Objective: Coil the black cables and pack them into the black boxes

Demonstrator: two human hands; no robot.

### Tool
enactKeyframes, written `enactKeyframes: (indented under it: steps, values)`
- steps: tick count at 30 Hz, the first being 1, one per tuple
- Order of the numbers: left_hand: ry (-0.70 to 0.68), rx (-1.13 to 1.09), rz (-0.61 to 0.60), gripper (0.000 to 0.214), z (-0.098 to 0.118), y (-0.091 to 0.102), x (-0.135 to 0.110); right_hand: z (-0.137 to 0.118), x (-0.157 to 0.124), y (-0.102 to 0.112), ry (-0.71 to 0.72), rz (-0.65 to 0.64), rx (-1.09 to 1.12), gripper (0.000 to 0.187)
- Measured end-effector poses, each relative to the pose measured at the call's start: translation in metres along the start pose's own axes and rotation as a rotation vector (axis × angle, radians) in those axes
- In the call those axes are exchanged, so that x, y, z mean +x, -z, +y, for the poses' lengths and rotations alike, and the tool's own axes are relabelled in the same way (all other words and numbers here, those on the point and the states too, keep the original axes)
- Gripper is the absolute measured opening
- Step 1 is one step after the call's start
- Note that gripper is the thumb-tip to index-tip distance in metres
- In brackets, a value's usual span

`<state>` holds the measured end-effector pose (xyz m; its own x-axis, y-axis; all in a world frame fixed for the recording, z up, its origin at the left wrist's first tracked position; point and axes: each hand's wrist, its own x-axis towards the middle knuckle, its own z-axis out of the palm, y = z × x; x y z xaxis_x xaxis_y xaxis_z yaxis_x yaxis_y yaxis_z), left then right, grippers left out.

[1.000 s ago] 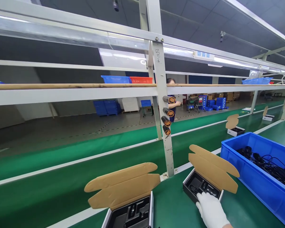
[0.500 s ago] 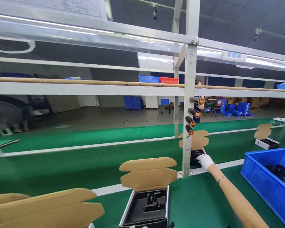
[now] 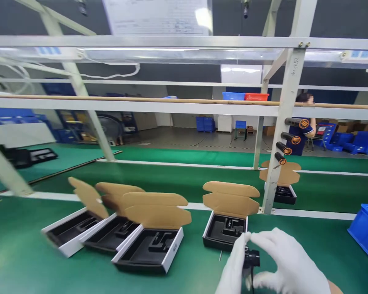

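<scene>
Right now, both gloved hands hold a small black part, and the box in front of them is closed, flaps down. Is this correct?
No, the head view shows that box open, its cardboard flaps standing up behind it. The left hand and right hand do hold the small black part.

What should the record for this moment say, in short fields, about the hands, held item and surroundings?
left hand: white glove, holding the black device
right hand: white glove, holding the black device
held item: black device with a cable hanging down
nearest: open box with black foam insert
also: three open boxes to the left, blue bin at right, co-worker beyond the line
</scene>
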<state>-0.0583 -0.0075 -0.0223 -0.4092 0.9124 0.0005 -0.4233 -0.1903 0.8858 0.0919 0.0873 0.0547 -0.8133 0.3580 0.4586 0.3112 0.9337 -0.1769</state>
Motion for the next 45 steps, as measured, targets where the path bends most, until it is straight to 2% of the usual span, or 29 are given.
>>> enactKeyframes:
  steps: [2,4,6,8,9,10,12,13,15,16,18,22,24,26,28,30,32,34,37,39,42,43,45]
  values:
    - [-0.102,0.129,0.013,0.050,-0.005,-0.005,-0.010,-0.018,0.004,-0.015,0.075,-0.037,-0.093,0.045]
    - [-0.145,0.266,0.057,0.051,0.000,-0.004,-0.016,-0.024,0.009,-0.029,0.125,-0.021,-0.132,0.039]
    - [-0.195,0.502,0.152,0.048,0.017,0.013,-0.017,-0.024,0.014,-0.036,0.147,0.017,-0.093,0.044]
    - [-0.305,0.866,0.307,0.045,0.043,0.051,-0.013,-0.020,0.018,-0.035,0.122,0.053,-0.023,0.048]
    - [-0.394,1.084,0.464,0.043,0.056,0.076,-0.012,-0.018,0.020,-0.031,0.097,0.068,0.008,0.047]
    - [-0.457,1.315,0.534,0.045,0.067,0.102,-0.010,-0.016,0.022,-0.027,0.073,0.083,0.034,0.045]
    - [-0.447,1.405,0.546,0.047,0.079,0.150,-0.006,-0.011,0.025,-0.017,0.049,0.111,0.072,0.041]
    - [-0.439,1.436,0.535,0.048,0.079,0.168,-0.003,-0.010,0.026,-0.013,0.057,0.125,0.090,0.040]
    - [-0.413,1.438,0.498,0.048,0.069,0.186,0.007,-0.009,0.027,-0.007,0.084,0.156,0.115,0.041]
    - [-0.407,1.436,0.482,0.048,0.061,0.187,0.013,-0.009,0.027,-0.006,0.100,0.171,0.122,0.041]
    - [-0.403,1.419,0.457,0.048,0.045,0.175,0.027,-0.010,0.026,-0.003,0.124,0.194,0.128,0.042]
    - [-0.404,1.338,0.402,0.050,0.021,0.126,0.051,-0.013,0.024,0.005,0.165,0.224,0.126,0.043]
    - [-0.416,1.263,0.377,0.052,0.014,0.099,0.053,-0.014,0.023,0.011,0.177,0.228,0.121,0.043]
    - [-0.441,1.178,0.302,0.050,0.009,0.073,0.047,-0.014,0.022,0.016,0.195,0.231,0.113,0.044]
    - [-0.469,1.096,0.165,0.046,0.004,0.051,0.034,-0.016,0.022,0.020,0.226,0.239,0.109,0.046]
    - [-0.421,0.990,-0.076,0.045,-0.002,0.033,0.021,-0.018,0.023,0.023,0.256,0.251,0.112,0.049]
    - [-0.312,0.890,-0.325,0.048,-0.007,0.021,0.009,-0.020,0.023,0.026,0.271,0.259,0.121,0.048]
    - [-0.203,0.832,-0.486,0.053,-0.009,0.013,0.001,-0.022,0.024,0.030,0.278,0.274,0.128,0.046]
    - [-0.098,0.825,-0.533,0.065,-0.006,0.010,-0.008,-0.022,0.026,0.038,0.274,0.320,0.119,0.044]
    - [-0.023,0.838,-0.526,0.064,-0.001,0.013,-0.012,-0.020,0.028,0.043,0.269,0.350,0.101,0.043]
    - [-0.015,0.969,-0.443,0.035,0.003,0.020,-0.012,-0.019,0.031,0.048,0.273,0.370,0.071,0.042]
    - [-0.020,1.034,-0.426,0.031,0.002,0.023,-0.010,-0.019,0.032,0.048,0.278,0.372,0.061,0.041]
    - [-0.008,1.213,-0.438,0.043,-0.004,0.030,-0.004,-0.020,0.035,0.049,0.286,0.372,0.035,0.040]
